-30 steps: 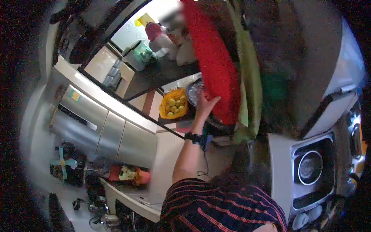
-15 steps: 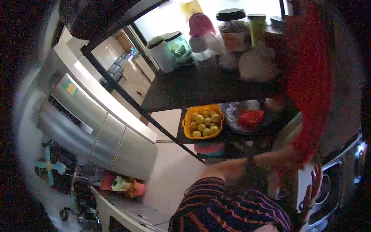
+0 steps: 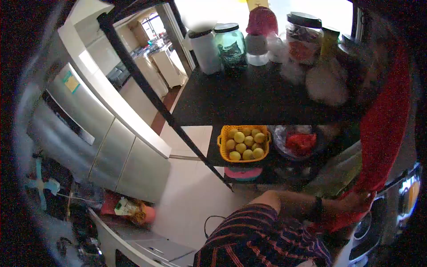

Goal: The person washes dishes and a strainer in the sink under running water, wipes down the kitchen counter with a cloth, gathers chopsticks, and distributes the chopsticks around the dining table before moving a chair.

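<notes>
A long red cloth (image 3: 386,120) hangs down the right side and bunches around my hands at its lower end. My left arm is in a striped sleeve, bent at the elbow, with a dark band on the wrist. My left hand (image 3: 353,204) is closed on the lower part of the cloth, its fingers partly blurred. My right hand is mostly covered by the cloth's bunched end and the dimness below it, so its fingers cannot be made out.
A black rack (image 3: 240,98) holds several jars, among them a green-tinted jar (image 3: 231,46). Below are a yellow basket (image 3: 219,141) of round yellow-green fruit and a bowl with a red bag (image 3: 301,143). Left stands a silver fridge (image 3: 102,147); a white-framed appliance (image 3: 371,231) is at right.
My right hand, seen earlier with fingers spread below the cloth, is now mostly covered by it. The cloth's lower end has been gathered around my hands, and the view has shifted.
</notes>
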### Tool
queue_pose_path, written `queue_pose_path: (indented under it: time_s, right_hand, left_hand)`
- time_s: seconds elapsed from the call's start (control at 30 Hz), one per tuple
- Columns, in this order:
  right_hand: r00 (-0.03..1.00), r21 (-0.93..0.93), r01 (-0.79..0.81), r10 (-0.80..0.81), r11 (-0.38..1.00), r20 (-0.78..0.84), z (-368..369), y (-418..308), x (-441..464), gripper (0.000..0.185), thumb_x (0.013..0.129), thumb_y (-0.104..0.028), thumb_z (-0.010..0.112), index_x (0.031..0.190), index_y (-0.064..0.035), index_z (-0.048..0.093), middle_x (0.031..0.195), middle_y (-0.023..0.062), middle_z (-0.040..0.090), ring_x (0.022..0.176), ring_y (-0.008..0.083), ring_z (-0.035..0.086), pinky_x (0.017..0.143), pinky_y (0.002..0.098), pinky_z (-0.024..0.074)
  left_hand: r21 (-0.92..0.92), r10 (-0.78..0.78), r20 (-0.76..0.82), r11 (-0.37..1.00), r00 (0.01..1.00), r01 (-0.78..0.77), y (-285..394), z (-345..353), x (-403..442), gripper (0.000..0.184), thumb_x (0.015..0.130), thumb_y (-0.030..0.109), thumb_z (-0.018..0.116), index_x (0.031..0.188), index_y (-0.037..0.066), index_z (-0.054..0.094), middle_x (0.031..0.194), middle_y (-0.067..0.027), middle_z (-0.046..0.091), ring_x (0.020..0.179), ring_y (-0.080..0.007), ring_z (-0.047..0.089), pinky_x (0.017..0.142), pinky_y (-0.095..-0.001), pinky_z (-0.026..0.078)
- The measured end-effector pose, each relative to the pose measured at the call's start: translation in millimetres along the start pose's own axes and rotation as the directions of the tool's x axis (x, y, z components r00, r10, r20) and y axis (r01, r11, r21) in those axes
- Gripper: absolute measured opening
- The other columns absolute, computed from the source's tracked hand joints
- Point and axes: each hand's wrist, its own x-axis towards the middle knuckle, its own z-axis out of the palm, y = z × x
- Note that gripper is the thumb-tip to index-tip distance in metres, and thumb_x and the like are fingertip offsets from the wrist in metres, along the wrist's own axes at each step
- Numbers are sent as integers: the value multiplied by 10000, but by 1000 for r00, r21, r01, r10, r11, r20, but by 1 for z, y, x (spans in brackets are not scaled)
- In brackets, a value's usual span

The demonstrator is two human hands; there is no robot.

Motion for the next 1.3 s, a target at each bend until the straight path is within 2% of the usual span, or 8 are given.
queue_pose_path:
  time_s: [0.43, 0.77, 0.97, 1.0, 1.03, 1.07, 1.13, 1.3]
  right_hand:
    - [999, 159, 12, -17, 987, 29, 13, 26, -13, 595, 856, -254, 447, 1333, -43, 162, 1350, 117, 236, 1227, 196, 270, 1009, 373, 213]
    - [996, 143, 26, -14, 989, -86, 14, 31, -24, 591, 852, -240, 454, 1333, -51, 167, 1343, 119, 248, 1220, 199, 281, 1004, 379, 225]
    - [983, 98, 17, 1, 995, -184, 30, 37, -26, 589, 850, -232, 457, 1333, -55, 169, 1339, 120, 255, 1216, 201, 287, 1001, 383, 232]
    - [982, 88, 14, 2, 996, -188, 31, 37, -26, 589, 850, -231, 458, 1333, -56, 170, 1339, 120, 256, 1215, 202, 288, 1000, 383, 233]
    - [980, 87, 13, 5, 996, -200, 35, 37, -27, 589, 849, -229, 459, 1333, -57, 170, 1338, 120, 257, 1214, 202, 290, 999, 384, 234]
    - [978, 86, 15, 3, 996, -210, 39, 37, -26, 588, 849, -228, 459, 1333, -58, 171, 1337, 120, 259, 1213, 203, 291, 999, 385, 236]
    - [971, 76, 17, 2, 997, -239, 45, 39, -26, 588, 848, -225, 461, 1333, -59, 171, 1336, 120, 261, 1212, 203, 293, 998, 386, 238]
    - [958, 49, 34, -19, 998, -285, 58, 36, -26, 587, 847, -218, 464, 1332, -63, 174, 1333, 121, 267, 1208, 205, 298, 995, 389, 244]
  left_hand:
    - [153, -96, -104, 982, 990, 112, 6, -30, -29, 285, 756, 211, 579, 1000, 67, 551, 921, -116, 570, 898, -175, 534, 778, -307, 441]
    - [478, -14, -213, 871, 977, 116, 51, -40, -56, 287, 760, 196, 571, 1018, 75, 538, 897, -115, 565, 892, -165, 526, 799, -291, 432]
    - [576, 52, -216, 813, 975, 84, 47, -65, -80, 289, 762, 189, 567, 1026, 79, 531, 885, -115, 562, 889, -159, 523, 810, -284, 427]
    - [336, 121, -73, 937, 990, -90, 35, -73, -81, 285, 765, 190, 560, 1021, 67, 537, 979, -135, 539, 942, -194, 502, 822, -324, 423]
    - [51, 230, 45, 971, 972, -232, 24, -81, -81, 282, 769, 192, 554, 1016, 56, 542, 1072, -155, 515, 996, -228, 482, 835, -364, 420]
    - [-124, 237, 91, 966, 967, -225, 15, -87, -79, 293, 771, 199, 550, 1026, 54, 532, 1082, -159, 504, 1006, -234, 471, 842, -367, 410]
    - [-309, 158, 120, 944, 980, -114, -2, -88, -67, 317, 776, 213, 543, 1047, 50, 511, 1102, -165, 481, 1025, -245, 450, 857, -371, 391]
    - [-565, 9, 153, 821, 988, 81, -24, -82, -48, 379, 788, 247, 524, 1099, 40, 460, 1153, -181, 426, 1073, -272, 398, 893, -383, 343]
